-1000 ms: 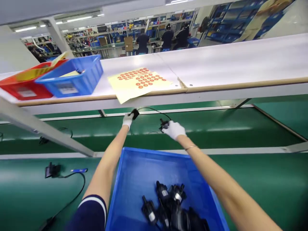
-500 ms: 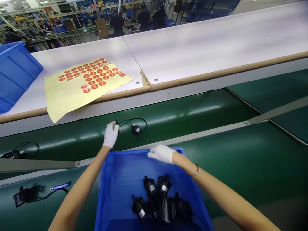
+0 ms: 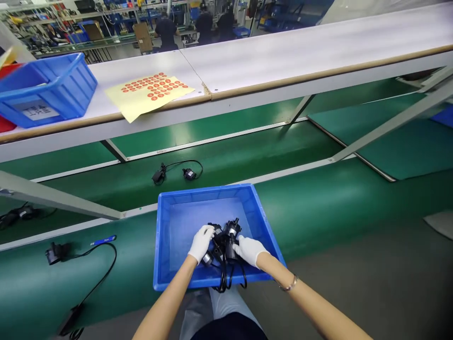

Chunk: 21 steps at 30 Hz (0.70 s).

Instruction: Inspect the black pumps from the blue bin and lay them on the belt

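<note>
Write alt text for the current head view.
Two white-gloved hands, left and right, reach into a blue tray among black corded devices. Beyond, another corded device lies on a green surface, below a white shelf.

The large bin (image 3: 208, 203) is blue and the black devices (image 3: 231, 229) in it bear white labels, under gloves (image 3: 200, 244) of plain white and a silvery bracelet (image 3: 289, 283). Green covers the work surface (image 3: 318, 208) and the sunken strip (image 3: 247, 156), edged in off-white, while the pale lilac-white shelf (image 3: 283, 52) has a tan brown edge and carries a pale yellow sheet (image 3: 141, 104) patterned with rows of orange-red dots. The small crate (image 3: 76, 89) is a lighter blue with a whitish label, beside a red crate (image 3: 5, 123); the pen-like tool (image 3: 103, 240) is blue.
</note>
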### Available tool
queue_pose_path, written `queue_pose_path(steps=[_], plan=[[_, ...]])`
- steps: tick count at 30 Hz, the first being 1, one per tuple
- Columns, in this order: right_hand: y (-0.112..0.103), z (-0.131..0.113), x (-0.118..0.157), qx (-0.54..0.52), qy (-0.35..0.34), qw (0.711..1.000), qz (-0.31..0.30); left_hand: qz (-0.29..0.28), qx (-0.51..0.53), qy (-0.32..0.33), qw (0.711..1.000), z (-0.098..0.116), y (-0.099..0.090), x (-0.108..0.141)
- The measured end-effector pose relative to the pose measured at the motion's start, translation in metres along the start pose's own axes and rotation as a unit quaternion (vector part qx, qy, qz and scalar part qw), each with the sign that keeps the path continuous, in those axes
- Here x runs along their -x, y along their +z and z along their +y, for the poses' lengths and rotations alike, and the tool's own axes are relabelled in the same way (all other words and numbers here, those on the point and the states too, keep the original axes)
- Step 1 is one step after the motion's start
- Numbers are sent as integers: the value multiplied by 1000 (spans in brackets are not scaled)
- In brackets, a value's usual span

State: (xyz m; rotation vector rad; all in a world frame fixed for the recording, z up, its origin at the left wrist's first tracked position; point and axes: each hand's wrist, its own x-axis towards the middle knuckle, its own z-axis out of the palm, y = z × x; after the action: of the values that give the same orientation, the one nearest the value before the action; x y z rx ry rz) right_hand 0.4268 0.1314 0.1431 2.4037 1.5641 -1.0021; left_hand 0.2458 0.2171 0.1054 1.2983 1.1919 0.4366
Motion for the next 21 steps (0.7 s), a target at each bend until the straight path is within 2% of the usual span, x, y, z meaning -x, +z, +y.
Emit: queue_pose_path(steps=[2, 5, 7, 9, 11, 13, 15, 17, 18, 21], plan=[[10, 6, 13, -32, 12, 999, 15, -10, 36, -13, 999, -6, 6, 13], [18, 16, 36, -104, 2, 993, 63, -30, 89, -16, 995, -3, 16, 30], [24, 24, 59, -166, -23, 981, 97, -72, 127, -14, 989, 3, 26, 44], [33, 30, 89, -227, -61, 964, 121, -158, 159, -30, 974, 7, 38, 63], [45, 34, 119, -275, -98, 946, 143, -263, 169, -70, 947, 3, 52, 86], [59, 37, 146, -306, -119, 930, 166, -358, 180, -127, 907, -10, 66, 109], [74, 40, 167, -319, -123, 920, 191, -418, 240, -188, 856, -29, 77, 129], [91, 42, 182, -334, -121, 904, 237, -430, 323, -221, 814, -44, 86, 148], [100, 41, 189, -354, -122, 889, 264, -425, 356, -225, 801, -48, 88, 158], [134, 30, 210, -433, -115, 835, 320, -387, 449, -217, 775, -39, 89, 191]])
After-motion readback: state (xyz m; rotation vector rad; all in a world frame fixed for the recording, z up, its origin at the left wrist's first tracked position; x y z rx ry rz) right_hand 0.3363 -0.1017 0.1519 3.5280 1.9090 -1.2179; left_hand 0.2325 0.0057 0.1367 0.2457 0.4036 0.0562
